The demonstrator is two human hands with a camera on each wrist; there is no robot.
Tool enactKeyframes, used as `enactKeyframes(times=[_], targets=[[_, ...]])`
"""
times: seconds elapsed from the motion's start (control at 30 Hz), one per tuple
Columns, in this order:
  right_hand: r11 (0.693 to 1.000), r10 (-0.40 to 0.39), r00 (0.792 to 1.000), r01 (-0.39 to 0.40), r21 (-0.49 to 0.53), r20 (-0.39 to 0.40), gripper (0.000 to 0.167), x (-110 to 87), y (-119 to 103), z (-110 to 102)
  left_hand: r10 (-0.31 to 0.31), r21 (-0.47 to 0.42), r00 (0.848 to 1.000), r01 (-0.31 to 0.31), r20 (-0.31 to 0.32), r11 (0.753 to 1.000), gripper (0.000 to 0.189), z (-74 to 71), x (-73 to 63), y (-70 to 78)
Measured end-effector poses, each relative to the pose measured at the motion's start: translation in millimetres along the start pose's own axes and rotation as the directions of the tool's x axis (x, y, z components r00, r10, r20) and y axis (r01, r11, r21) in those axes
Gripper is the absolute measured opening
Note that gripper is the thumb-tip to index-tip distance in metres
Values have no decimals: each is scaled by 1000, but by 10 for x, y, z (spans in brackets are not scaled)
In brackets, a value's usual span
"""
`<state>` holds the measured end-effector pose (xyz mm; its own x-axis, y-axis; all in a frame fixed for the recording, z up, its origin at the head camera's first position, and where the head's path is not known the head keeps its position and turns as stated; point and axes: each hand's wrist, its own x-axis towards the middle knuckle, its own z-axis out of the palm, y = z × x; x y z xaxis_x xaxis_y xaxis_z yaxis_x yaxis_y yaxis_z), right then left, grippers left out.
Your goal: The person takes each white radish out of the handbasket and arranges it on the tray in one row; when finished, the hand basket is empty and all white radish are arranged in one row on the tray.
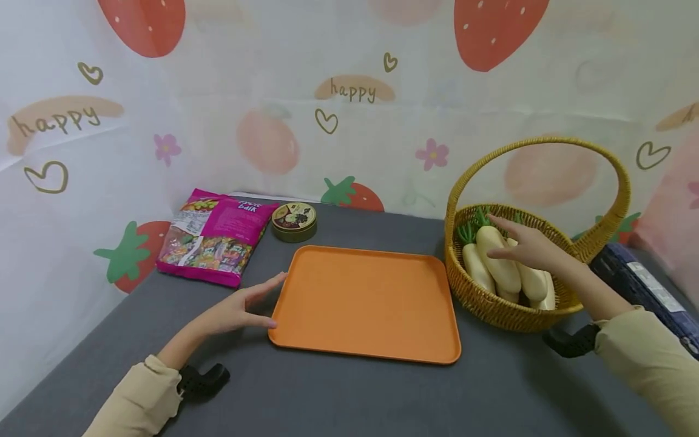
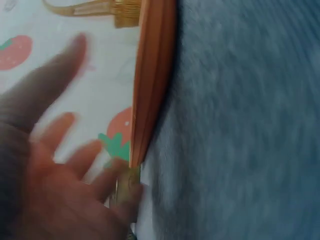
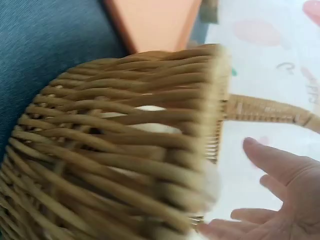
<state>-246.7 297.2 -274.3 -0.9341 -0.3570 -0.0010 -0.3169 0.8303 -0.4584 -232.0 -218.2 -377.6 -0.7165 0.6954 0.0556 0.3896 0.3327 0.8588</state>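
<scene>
One magenta bag of wrapped sweets [image 1: 215, 240]. One left hand [image 1: 237, 309], thumb and fingers spread, at the left edge of one rectangular orange tray [image 1: 366, 303]. One round lidded tin [image 1: 293, 223], behind the tray. One wicker basket [image 1: 494, 311], arched handle, just beside the tray's right edge, containing at least four white radishes [image 1: 503, 267], green-topped, some overlapped. One right hand [image 1: 526, 246], fingers extended over the radishes; contact cannot be told. Surface: grey table [image 1: 338, 400]. Room: one white backdrop [image 1: 218, 79], printed with strawberries, hearts, "happy".
</scene>
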Motion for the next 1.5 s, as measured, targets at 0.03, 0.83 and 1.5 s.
enactKeyframes(times=[0.03,0.83,1.5], targets=[[1000,-3,1000,3,3,10,79,7,12,15,-21,34,1000,21,9,999,76,15,-13,-4],[974,196,954,-216,67,227,65,104,-121,113,-129,136,991,122,45,983,86,131,-60,-57],[922,108,994,-93,376,-17,68,-216,-286,-108,-82,200,996,86,-28,976,93,155,-40,-70]])
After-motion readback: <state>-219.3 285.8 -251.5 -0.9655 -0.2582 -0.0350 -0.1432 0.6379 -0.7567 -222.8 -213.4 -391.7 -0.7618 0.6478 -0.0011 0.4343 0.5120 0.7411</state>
